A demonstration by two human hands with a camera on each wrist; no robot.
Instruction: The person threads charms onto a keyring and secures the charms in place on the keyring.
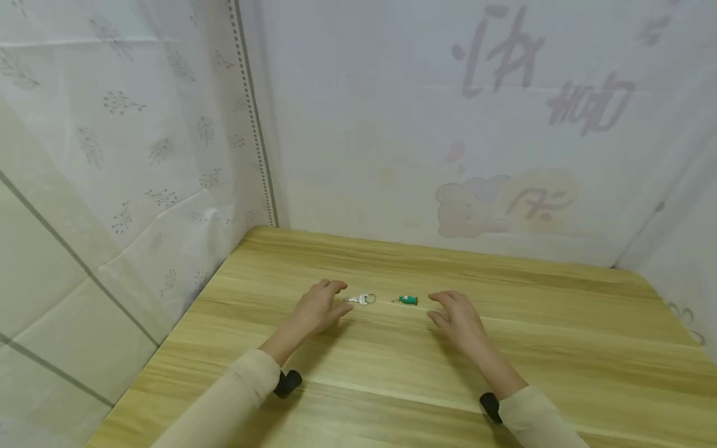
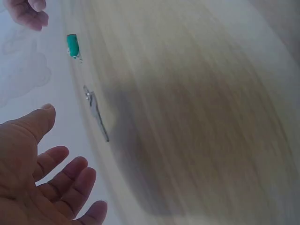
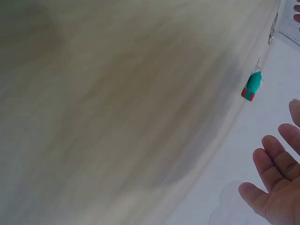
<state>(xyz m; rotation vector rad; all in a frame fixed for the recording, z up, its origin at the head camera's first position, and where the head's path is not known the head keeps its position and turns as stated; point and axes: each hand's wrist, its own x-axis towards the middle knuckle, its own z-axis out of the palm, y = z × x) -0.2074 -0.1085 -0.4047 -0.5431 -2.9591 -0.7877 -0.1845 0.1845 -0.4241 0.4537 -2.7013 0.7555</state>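
- At lower centre, the key (image 1: 358,299) is showing silvery metal.
- Just right, the green charm (image 1: 410,300) is looking like smooth plastic.
- Across the bottom, the tabletop (image 1: 392,386) is displaying smooth wood grain.
- At upper left, the printed hanging (image 1: 151,124) is looking like creased cloth.
- At lower left, the sleeve (image 1: 229,395) is showing matt cloth.

A yellowish wood-grain tabletop (image 1: 381,379) with rounded far corners spreads across the lower part of the head view, and along its far edge a pale backdrop (image 1: 347,137) bears large grey lettering (image 1: 526,53) at upper right and a faint cartoon bear (image 1: 462,214) right of centre. At upper left hangs a whitish sheet (image 1: 140,149) printed with grey leafy sprigs (image 1: 162,197), bordered by a dotted dark stripe (image 1: 252,106), while another pale sheet (image 1: 686,211) covers the right edge.
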